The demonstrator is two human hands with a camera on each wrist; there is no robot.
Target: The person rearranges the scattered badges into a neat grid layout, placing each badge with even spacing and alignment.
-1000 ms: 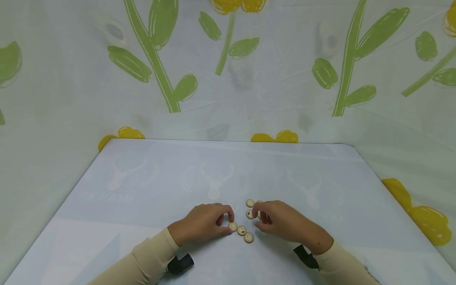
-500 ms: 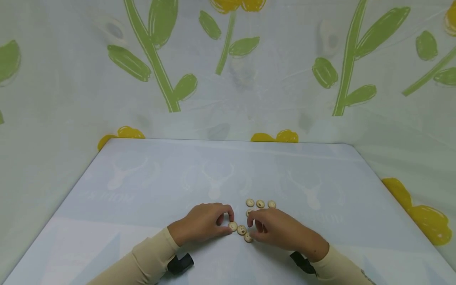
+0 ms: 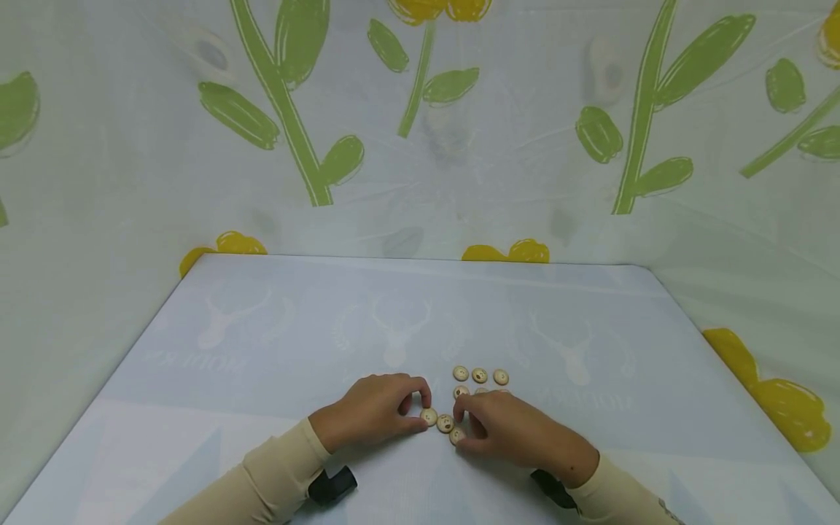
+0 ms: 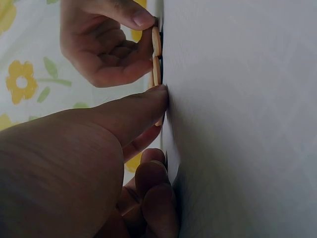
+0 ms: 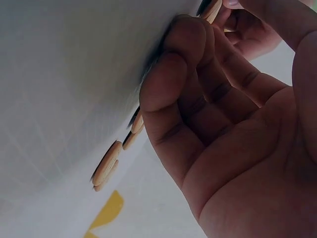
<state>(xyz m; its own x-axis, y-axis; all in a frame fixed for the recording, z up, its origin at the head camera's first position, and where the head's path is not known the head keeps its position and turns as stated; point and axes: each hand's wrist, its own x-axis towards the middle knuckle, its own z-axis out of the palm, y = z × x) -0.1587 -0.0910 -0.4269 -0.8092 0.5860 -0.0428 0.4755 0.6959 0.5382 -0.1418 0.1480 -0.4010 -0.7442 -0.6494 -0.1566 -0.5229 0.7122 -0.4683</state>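
Note:
Round wooden buttons lie flat on the table. My left hand [image 3: 374, 410] pinches the left button [image 3: 429, 417] of a front group between thumb and forefinger. Touching it is a middle button [image 3: 445, 424] with a dark mark. At the group's right end, my right hand [image 3: 515, 430] has its thumb and curled forefinger about another button [image 3: 456, 435], partly covered by the thumb. In the left wrist view, two buttons [image 4: 157, 42] show edge-on between both hands. From the right wrist, a button [image 5: 212, 11] appears near the thumb tip.
Behind the right hand stands a back row of buttons, with its middle button [image 3: 480, 375] dark-marked. A second row, including a left button [image 3: 461, 392], is partly hidden by that hand. The pale table [image 3: 295, 313] meets a flower-printed cloth [image 3: 512, 146] at its far edge.
My right hand has come left and nearer from the back rows to the front group's right button, uncovering the back row. The left hand has stayed put.

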